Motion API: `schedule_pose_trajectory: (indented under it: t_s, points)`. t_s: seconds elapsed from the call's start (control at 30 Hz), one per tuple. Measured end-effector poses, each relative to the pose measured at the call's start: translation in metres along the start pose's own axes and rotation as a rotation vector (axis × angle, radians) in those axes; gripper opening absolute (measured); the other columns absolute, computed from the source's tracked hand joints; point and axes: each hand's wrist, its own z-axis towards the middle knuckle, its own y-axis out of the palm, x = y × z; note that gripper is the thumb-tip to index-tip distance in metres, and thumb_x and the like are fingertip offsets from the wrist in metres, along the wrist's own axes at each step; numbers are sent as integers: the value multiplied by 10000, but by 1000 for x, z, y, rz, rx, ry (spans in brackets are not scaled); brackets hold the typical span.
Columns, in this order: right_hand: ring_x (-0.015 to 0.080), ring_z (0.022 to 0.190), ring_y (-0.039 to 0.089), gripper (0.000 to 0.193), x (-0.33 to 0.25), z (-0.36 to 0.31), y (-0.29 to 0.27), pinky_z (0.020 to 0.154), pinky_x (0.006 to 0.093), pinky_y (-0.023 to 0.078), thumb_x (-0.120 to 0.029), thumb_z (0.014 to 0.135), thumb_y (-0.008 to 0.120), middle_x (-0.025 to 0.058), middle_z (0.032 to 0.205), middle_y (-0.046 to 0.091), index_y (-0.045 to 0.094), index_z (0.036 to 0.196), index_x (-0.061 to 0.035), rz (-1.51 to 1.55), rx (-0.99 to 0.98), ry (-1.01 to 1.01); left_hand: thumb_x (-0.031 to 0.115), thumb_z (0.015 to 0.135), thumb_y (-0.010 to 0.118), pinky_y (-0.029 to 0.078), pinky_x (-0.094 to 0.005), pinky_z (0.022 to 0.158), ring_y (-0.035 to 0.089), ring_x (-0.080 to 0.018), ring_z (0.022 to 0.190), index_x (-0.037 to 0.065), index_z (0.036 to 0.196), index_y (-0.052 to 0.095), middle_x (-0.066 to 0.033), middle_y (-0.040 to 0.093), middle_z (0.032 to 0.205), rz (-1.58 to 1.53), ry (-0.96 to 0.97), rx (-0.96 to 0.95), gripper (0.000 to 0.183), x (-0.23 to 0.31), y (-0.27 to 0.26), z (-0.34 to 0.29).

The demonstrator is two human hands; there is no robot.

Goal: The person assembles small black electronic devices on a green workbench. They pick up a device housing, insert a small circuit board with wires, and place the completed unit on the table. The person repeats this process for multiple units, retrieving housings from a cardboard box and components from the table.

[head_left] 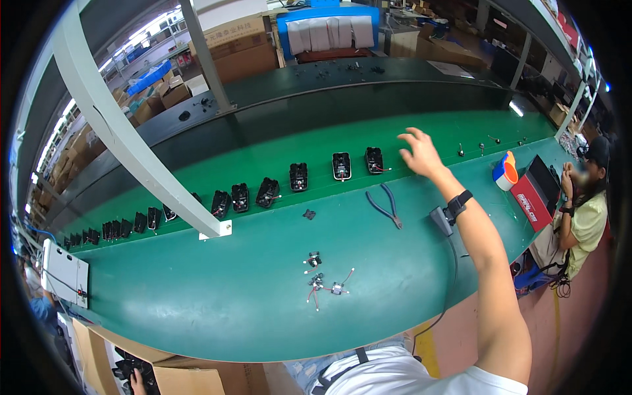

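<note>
My right hand (pixel 421 153) reaches over the green conveyor belt, fingers apart and holding nothing. It is just right of a black plastic housing (pixel 374 160) with a short red wire, not touching it. A black wrist strap carrying a dark grey device (pixel 442 220) with a cable is on that forearm. At the lower left edge my left hand (pixel 137 382) is in a cardboard box (pixel 187 380), its fingers closed against a black plastic part (pixel 135 367); much of this hand is cut off. Small wired modules (pixel 316 282) lie on the green table before me.
Blue-handled pliers (pixel 385 207) and a small black piece (pixel 309 214) lie on the table. Several housings (pixel 298 176) line the belt. A grey post (pixel 131 138) stands at left. At right are an orange-blue-white container (pixel 505 171), a red box (pixel 534 197) and a seated person (pixel 582 197).
</note>
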Motion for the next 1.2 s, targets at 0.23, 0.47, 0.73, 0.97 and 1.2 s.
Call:
schedule_pose_trajectory:
  t_s: [0.23,0.47,0.73,0.97,1.2]
  points:
    - [386,1025,661,245,51,-12,2,932,433,541,-62,835,644,187,1131,691,746,1056,-84,-62,-119,139,62,763,739,379,-401,1096,531,-342,1236,-119,1388,443,-236,568,1311,102,-22,-119,715,-7,-6,-9]
    - [142,929,677,269,-6,-22,-16,837,274,561,-99,956,601,97,1096,695,658,1190,20,1255,-166,447,50,721,758,371,-399,1109,523,-348,1257,-137,1390,428,-257,556,1330,90,-6,-112,768,-16,-16,-13]
    - [126,912,664,334,-121,-70,-55,849,273,554,-115,899,725,83,1066,697,669,1206,2,1525,-459,259,-36,649,689,386,-411,1099,544,-352,1215,-101,1420,418,-249,567,1295,-79,118,94,820,-1,-58,-9]
    - [116,880,636,255,-172,-84,-58,847,289,535,-133,901,736,66,999,696,706,1112,7,1504,-597,122,-21,763,561,482,-361,937,618,-252,979,-94,1304,523,-145,646,1048,-300,598,161,548,147,-72,-22]
    - [103,932,640,127,-232,-109,-42,847,253,550,44,875,704,48,1066,622,686,996,9,1510,-669,-113,72,668,661,543,-502,813,636,-477,907,-51,1036,568,-267,642,992,-121,1183,-223,399,439,114,-176]
